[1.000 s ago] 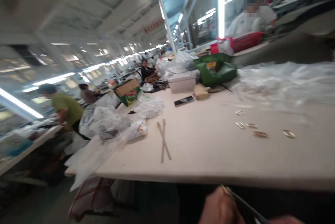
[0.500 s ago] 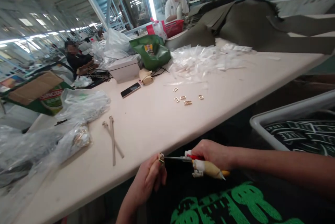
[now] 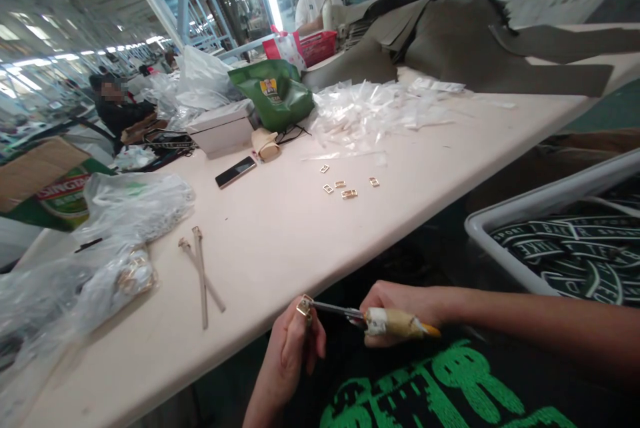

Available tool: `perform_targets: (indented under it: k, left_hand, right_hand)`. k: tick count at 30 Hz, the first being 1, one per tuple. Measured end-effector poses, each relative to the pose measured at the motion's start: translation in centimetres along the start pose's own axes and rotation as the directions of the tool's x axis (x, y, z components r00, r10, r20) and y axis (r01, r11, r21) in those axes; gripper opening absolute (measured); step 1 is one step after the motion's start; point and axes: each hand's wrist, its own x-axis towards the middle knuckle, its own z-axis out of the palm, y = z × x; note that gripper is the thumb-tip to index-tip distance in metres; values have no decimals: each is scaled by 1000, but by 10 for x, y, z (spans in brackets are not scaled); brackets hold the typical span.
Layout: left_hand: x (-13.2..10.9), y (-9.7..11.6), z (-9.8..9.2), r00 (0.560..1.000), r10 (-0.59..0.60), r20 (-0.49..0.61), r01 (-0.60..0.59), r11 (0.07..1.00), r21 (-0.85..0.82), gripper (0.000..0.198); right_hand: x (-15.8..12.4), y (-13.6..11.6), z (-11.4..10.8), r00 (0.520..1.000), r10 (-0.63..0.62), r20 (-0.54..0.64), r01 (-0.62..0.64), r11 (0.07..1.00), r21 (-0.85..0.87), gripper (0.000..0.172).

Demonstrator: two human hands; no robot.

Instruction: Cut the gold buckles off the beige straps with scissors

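Note:
Low in front of the table edge, my left hand is closed on a small gold buckle, held up by the fingertips. Whether a strap hangs from it inside the fist is hidden. My right hand grips a hand tool with a tape-wrapped tan and white handle and an orange end. Its long thin metal nose points left and meets the buckle; the exact kind of tool is unclear. Several loose gold buckles lie on the table, and two thin straps with buckles rest crossed at left.
A white table carries a phone, a green bag, a pile of clear plastic and plastic bags. At right stands a grey bin of printed straps. A co-worker sits beyond the table.
The view has shifted, so the table's things appear farther left. My right hand has turned the tool, hiding its red part. The tool's nose stays at the buckle in my left hand.

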Motion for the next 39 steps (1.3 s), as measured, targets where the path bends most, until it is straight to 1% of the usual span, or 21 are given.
perform_targets:
  k: [3,5,8,11,15,17,19,20,22,23,24,25,26,28,29,31,32,33,35,37,39]
  left_hand:
    - [1,0,-1,1000,-13,0,13,999,48,60]
    - [2,-1,-1,1000,-20,18,19,999,51,58]
    - [2,-6,-2,998,-47,43,45,998,41,57]
    - [-2,-11,-7,995,-64,73,62,998,27,55]
    - [-7,-12,-17,983,-59,172,36,990,134,53]
    - [-7,-11,-19,978,-74,194,44,988,151,53]
    - [-7,-9,-19,984,-82,157,68,993,93,53]
    - [-6,-8,-18,991,-76,110,72,997,42,53]
    - [-7,-5,-15,997,-72,-24,70,995,-71,51]
    - [-7,-4,-13,993,-78,-88,67,990,-121,49]
    - [-7,-3,-10,986,-86,-141,64,985,-158,47]
    - [-8,-3,-7,980,-97,-176,65,982,-177,46]
    - [-8,-2,-3,975,-104,-197,68,981,-179,46]
    - [-9,-3,6,975,-87,-203,60,989,-136,50]
    - [-9,-3,11,978,-71,-195,52,994,-99,52]
    - [-9,-3,21,983,-37,-180,33,999,-26,54]
    - [-10,-4,24,984,-22,-176,23,1000,5,53]
    - [-10,-4,27,985,-13,-173,19,999,31,52]
    - [-12,-5,31,986,-6,-169,18,998,68,50]
    - [-13,-7,31,990,13,-141,3,994,112,50]
    - [-14,-9,29,993,40,-110,-21,986,166,47]
  right_hand:
    - [3,2,-3,988,-20,-154,-10,980,-197,30]
    - [5,3,-2,980,-31,-195,-21,966,-258,29]
    - [3,7,3,981,-33,-190,-12,973,-231,31]
    - [-1,9,8,983,-73,-171,33,973,-227,33]
    - [-8,4,6,984,-90,-152,40,951,-307,30]
    - [-10,0,3,988,-79,-130,35,949,-315,27]
    - [-13,-4,0,994,-68,-86,38,949,-314,23]
    - [-14,-5,-1,996,-59,-61,37,948,-316,22]
    - [-15,-5,0,998,-56,-35,43,952,-304,24]
    - [-15,-3,1,996,-75,-54,57,959,-277,24]
    - [-15,-2,3,989,-107,-99,82,969,-232,23]
    - [-13,-2,5,975,-149,-168,119,977,-177,22]
    - [-11,-3,8,950,-190,-249,163,979,-125,22]
    - [-5,-7,15,887,-251,-389,251,967,-52,27]
    - [-1,-11,19,861,-273,-430,291,956,-24,32]
    - [8,-20,25,819,-326,-471,379,925,19,41]
    - [13,-24,27,800,-352,-486,421,906,36,42]
    - [17,-28,29,782,-373,-499,457,888,51,41]
    - [23,-31,33,762,-397,-512,499,863,73,31]
    - [27,-30,36,752,-407,-519,520,849,88,21]
    - [28,-25,37,735,-421,-532,531,845,66,17]
